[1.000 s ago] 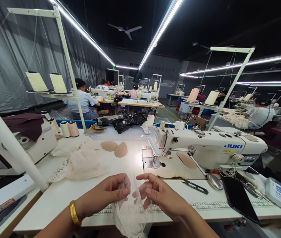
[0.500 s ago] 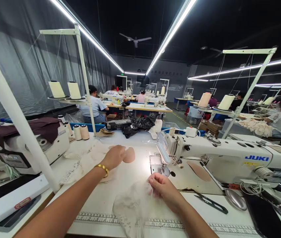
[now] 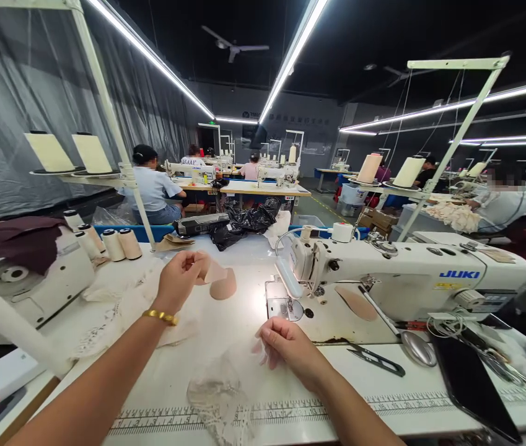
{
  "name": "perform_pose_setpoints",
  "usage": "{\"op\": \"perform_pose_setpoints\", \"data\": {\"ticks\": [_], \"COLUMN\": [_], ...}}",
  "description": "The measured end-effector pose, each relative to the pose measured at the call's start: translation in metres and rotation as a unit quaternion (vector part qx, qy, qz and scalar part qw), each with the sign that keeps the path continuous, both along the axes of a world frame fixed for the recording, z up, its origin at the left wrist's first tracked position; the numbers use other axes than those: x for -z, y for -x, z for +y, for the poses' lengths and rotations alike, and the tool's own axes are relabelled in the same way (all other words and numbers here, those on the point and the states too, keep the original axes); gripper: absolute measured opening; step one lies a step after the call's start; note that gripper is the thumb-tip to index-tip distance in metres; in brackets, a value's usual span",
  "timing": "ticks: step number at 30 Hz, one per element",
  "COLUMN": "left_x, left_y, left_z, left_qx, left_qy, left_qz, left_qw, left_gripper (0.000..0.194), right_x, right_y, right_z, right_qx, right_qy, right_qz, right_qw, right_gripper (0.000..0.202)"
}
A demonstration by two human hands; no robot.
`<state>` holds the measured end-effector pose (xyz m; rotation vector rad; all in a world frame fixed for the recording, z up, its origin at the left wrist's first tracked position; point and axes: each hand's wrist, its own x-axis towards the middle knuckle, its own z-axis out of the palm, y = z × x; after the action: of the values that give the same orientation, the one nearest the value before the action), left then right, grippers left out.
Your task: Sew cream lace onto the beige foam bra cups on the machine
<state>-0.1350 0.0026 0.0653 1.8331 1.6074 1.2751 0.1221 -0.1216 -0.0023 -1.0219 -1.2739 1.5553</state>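
Observation:
My left hand (image 3: 179, 279), a gold bracelet at its wrist, pinches a thin beige fabric piece (image 3: 214, 271) raised off the table. Just below and right of that piece, a rounded beige fabric piece (image 3: 223, 287) lies flat. My right hand (image 3: 285, 347) is closed on the edge of a sheer lace fabric (image 3: 219, 396), which trails over the table's printed ruler toward the front edge. White lace material (image 3: 105, 322) is heaped left of my left hand. The sewing machine (image 3: 402, 272) stands beyond my right hand, its needle area lit.
Another beige piece (image 3: 356, 303) rests on the machine bed. Thread snips (image 3: 378, 359), a silver oval dish (image 3: 418, 348) and a black phone (image 3: 474, 387) lie at right. Thread cones (image 3: 121, 244) and a black plastic bag (image 3: 244, 223) stand at the back. Co-workers sit at machines farther off.
My left hand has lifted a thin beige piece away from the rounded one and drawn it slightly left. My right hand keeps its hold on the lace. The view has turned a little right.

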Motion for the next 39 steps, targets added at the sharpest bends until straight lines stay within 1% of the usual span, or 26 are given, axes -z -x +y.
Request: {"op": "perform_pose_setpoints", "data": {"ticks": [3,4,5,7,9,12,14,16,18,19,21,22,23,25,26,27,28,30,32,33,34,35,36,37,38,39], "left_x": [-0.005,-0.005,-0.004,0.001,0.007,0.01,0.005,-0.007,-0.02,-0.025,-0.031,-0.03,-0.027,-0.016,-0.009,-0.003,0.001,0.005,0.0,-0.004,-0.007,-0.009,-0.009,-0.007,-0.002,0.005], "left_y": [-0.01,-0.015,-0.019,-0.027,-0.033,-0.031,-0.022,-0.011,-0.004,-0.004,-0.011,-0.017,-0.024,-0.035,-0.038,-0.039,-0.039,-0.036,-0.032,-0.03,-0.029,-0.027,-0.025,-0.022,-0.02,-0.018], "left_z": [-0.054,-0.071,-0.088,-0.113,-0.128,-0.139,-0.142,-0.146,-0.152,-0.155,-0.161,-0.162,-0.162,-0.16,-0.157,-0.154,-0.151,-0.146,-0.14,-0.137,-0.134,-0.13,-0.125,-0.12,-0.116,-0.112], "left_qx": [0.086,0.137,0.163,0.192,0.194,0.195,0.232,0.289,0.337,0.357,0.407,0.435,0.462,0.503,0.514,0.519,0.518,0.493,0.443,0.412,0.377,0.342,0.309,0.284,0.269,0.259], "left_qy": [0.036,0.077,0.11,0.159,0.18,0.194,0.21,0.215,0.206,0.206,0.226,0.24,0.253,0.271,0.283,0.297,0.311,0.322,0.293,0.252,0.181,0.09,-0.003,-0.088,-0.156,-0.2], "left_qz": [-0.081,-0.149,-0.19,-0.243,-0.25,-0.204,-0.134,-0.071,-0.039,-0.028,0.006,0.02,0.024,0.004,-0.012,-0.025,-0.033,-0.036,-0.033,-0.018,0.015,0.061,0.107,0.155,0.209,0.266], "left_qw": [0.992,0.976,0.962,0.937,0.931,0.94,0.94,0.93,0.918,0.911,0.885,0.867,0.849,0.82,0.81,0.801,0.796,0.807,0.847,0.876,0.908,0.933,0.945,0.942,0.927,0.907], "left_gripper": [0.038,0.041,0.043,0.044,0.042,0.038,0.037,0.04,0.05,0.059,0.082,0.087,0.082,0.055,0.044,0.038,0.037,0.038,0.036,0.033,0.029,0.023,0.019,0.017,0.017,0.019], "right_x": [-0.003,-0.003,-0.004,-0.004,-0.005,-0.01,-0.017,-0.029,-0.044,-0.051,-0.066,-0.072,-0.078,-0.086,-0.089,-0.09,-0.091,-0.09,-0.086,-0.082,-0.078,-0.072,-0.065,-0.055,-0.043,-0.029], "right_y": [-0.001,-0.001,-0.001,-0.001,-0.001,-0.003,-0.003,-0.003,-0.001,0.0,0.0,-0.001,-0.002,-0.009,-0.013,-0.017,-0.021,-0.027,-0.027,-0.024,-0.02,-0.015,-0.01,-0.005,-0.002,-0.001], "right_z": [-0.001,-0.002,-0.002,-0.004,-0.005,-0.011,-0.019,-0.033,-0.049,-0.058,-0.073,-0.078,-0.082,-0.084,-0.084,-0.082,-0.08,-0.074,-0.068,-0.065,-0.062,-0.058,-0.054,-0.049,-0.043,-0.035], "right_qx": [0.005,0.002,-0.002,-0.009,-0.006,0.004,0.01,0.014,-0.006,-0.03,-0.09,-0.12,-0.144,-0.168,-0.164,-0.154,-0.137,-0.099,-0.05,-0.015,0.025,0.065,0.102,0.126,0.136,0.135], "right_qy": [0.011,0.015,0.017,0.018,0.009,-0.018,-0.038,-0.063,-0.089,-0.102,-0.126,-0.13,-0.13,-0.132,-0.14,-0.158,-0.181,-0.234,-0.302,-0.342,-0.38,-0.413,-0.437,-0.451,-0.459,-0.462], "right_qz": [0.019,0.03,0.043,0.067,0.071,0.042,0.007,-0.054,-0.131,-0.168,-0.236,-0.264,-0.286,-0.315,-0.326,-0.337,-0.352,-0.38,-0.384,-0.375,-0.363,-0.354,-0.351,-0.356,-0.368,-0.386], "right_qw": [1.0,0.999,0.999,0.998,0.997,0.999,0.999,0.996,0.987,0.98,0.959,0.948,0.938,0.925,0.92,0.915,0.908,0.889,0.871,0.862,0.85,0.837,0.822,0.808,0.797,0.787], "right_gripper": [0.059,0.062,0.064,0.067,0.069,0.065,0.056,0.041,0.023,0.016,0.012,0.013,0.014,0.018,0.018,0.018,0.016,0.012,0.011,0.013,0.015,0.017,0.018,0.019,0.021,0.022]}}
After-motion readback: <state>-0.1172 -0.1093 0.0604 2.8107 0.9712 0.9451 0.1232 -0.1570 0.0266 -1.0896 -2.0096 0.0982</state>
